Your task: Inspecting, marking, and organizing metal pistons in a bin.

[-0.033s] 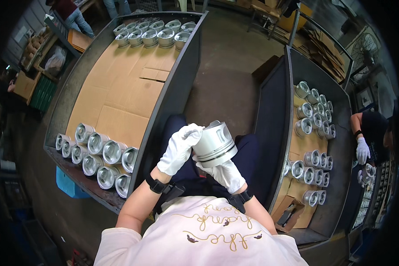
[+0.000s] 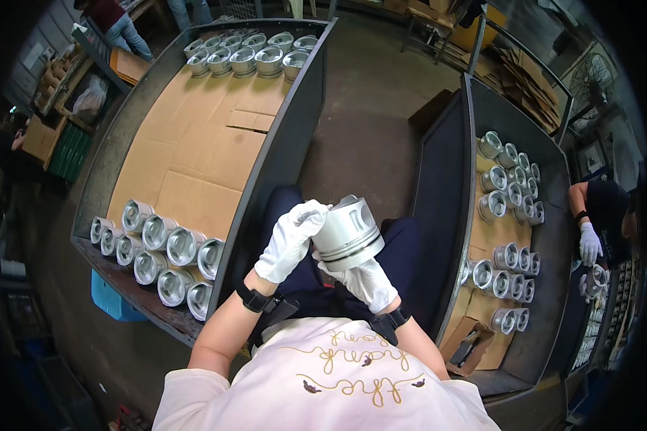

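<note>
A silvery metal piston (image 2: 349, 228) is held tilted in front of my body, its grooved ring end toward me and its skirt pointing away. My left hand (image 2: 292, 238), in a white glove, has its fingers closed on the left edge of the skirt. Beneath the piston, my gloved right hand (image 2: 366, 283) cups the grooved end, and some of its fingers are hidden behind the metal. Several similar pistons (image 2: 182, 246) stand in rows at the near end of the left bin, with more pistons (image 2: 243, 62) at its far end.
Cardboard (image 2: 194, 144) lines the dark metal left bin (image 2: 284, 136). At right, another metal bin (image 2: 438, 165) contains several pistons (image 2: 510, 256) and a small open carton (image 2: 469, 346). Beyond it, a co-worker's gloved hand (image 2: 589, 244) is near another piston (image 2: 595, 280). A blue stool (image 2: 115, 298) stands at left.
</note>
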Motion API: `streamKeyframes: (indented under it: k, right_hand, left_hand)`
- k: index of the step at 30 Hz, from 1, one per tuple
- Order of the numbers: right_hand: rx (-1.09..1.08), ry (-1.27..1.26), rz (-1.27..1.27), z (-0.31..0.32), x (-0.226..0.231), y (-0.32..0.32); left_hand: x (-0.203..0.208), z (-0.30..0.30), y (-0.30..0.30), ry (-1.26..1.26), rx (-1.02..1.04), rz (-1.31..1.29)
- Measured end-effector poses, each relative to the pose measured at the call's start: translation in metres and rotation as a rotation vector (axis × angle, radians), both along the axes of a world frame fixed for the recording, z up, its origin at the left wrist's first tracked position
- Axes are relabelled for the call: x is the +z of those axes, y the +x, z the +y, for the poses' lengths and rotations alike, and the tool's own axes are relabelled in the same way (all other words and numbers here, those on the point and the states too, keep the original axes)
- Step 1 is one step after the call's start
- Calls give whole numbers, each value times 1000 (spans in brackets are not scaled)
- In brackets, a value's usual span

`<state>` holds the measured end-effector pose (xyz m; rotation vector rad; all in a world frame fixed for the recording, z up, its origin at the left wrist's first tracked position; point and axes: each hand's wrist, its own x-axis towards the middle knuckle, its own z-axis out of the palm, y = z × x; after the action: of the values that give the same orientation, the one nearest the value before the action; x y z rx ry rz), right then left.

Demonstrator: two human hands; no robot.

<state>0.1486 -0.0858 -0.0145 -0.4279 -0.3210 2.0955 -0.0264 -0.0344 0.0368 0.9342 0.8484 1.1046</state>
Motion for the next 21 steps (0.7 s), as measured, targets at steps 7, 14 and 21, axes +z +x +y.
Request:
streamKeyframes:
  k: [7,14,21]
  right_hand:
    - [-97,-82,-42,-2,-12,3]
    - [-191,-54,-189,-4,-4,1]
    - [-189,-32,-190,10,3,-2]
  left_hand:
    - [-37,7,-8,86,-37,-70]
    - [-51,11,-6,85,-60,-144]
    - [-44,20,-13,122,-94,-161]
